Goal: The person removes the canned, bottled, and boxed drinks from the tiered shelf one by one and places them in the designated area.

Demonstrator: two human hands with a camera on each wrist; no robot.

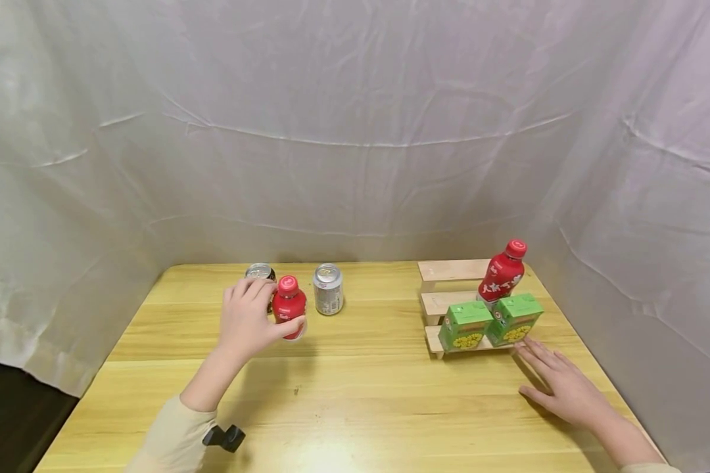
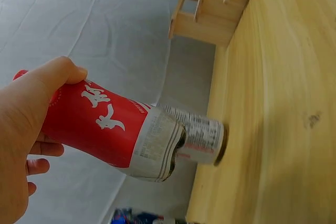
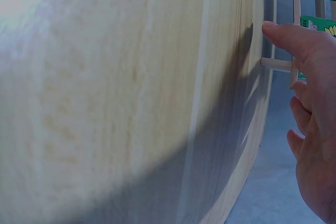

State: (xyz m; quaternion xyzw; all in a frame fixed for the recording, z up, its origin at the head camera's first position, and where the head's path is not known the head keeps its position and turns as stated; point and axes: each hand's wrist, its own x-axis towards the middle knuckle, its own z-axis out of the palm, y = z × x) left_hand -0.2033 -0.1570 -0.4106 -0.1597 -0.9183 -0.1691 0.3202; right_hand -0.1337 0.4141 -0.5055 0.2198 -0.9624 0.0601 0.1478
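My left hand (image 1: 250,318) grips a red bottle (image 1: 288,305) by its upper part, thumb on one side and fingers on the other. In the left wrist view the bottle (image 2: 100,119) is raised off the table and tilted, its pale base toward a silver can (image 2: 197,135). A dark can (image 1: 260,270) stands partly hidden behind the left hand. My right hand (image 1: 562,384) has its fingers extended at the front right corner of a wooden step rack (image 1: 449,270). Its fingertips are right by the nearer green carton (image 1: 513,320).
Another green carton (image 1: 465,326) shares the rack's lowest step. A second red bottle (image 1: 501,272) stands on the rack behind the cartons. The silver can is near the table's back edge, and a pale cloth (image 1: 361,190) hangs behind the wooden table (image 1: 367,407).
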